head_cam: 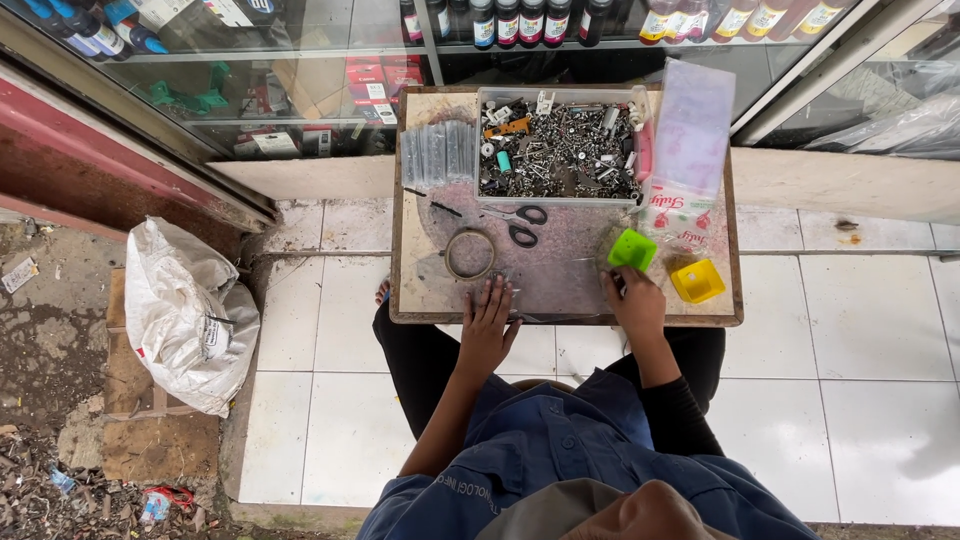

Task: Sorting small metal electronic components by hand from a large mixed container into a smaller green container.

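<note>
**Hands low on a small sorting board**

Left hand (489,315) laid flat on the near edge of the wooden board (412,300), palm down, fingers spread and straight, gripping nothing; likely planted there to steady the board over the knees. Right hand (634,302) further right on the same edge, fingers bent toward a small green plastic cup (632,248) and reaching its near side. Touching or merely just beside: cannot tell, nor whether anything sits pinched between those fingertips.

Green cup tilted on the clear sheet covering the board, a yellow cup (697,281) of the same kind just to its right. Both close to the right hand, seemingly kept where a short reach suffices.

Further back, against the far edge, a clear tray (482,150) heaped with screws, bolts and small metal parts, placed centrally, within reach of either hand. Left of the tray, a flat bundle of small clear bags (438,152). Right of it, a tall clear pouch (692,130) standing upright with printed packets below.

Between tray and hands, black-handled scissors (520,225), closed, and a thin ring (470,254) lying flat just above the left hand's fingertips.

Off the board: white tiled floor (830,340), a knotted white sack (185,315) at the tile edge on the left, and a glass display case (300,90) with bottles beyond.
</note>
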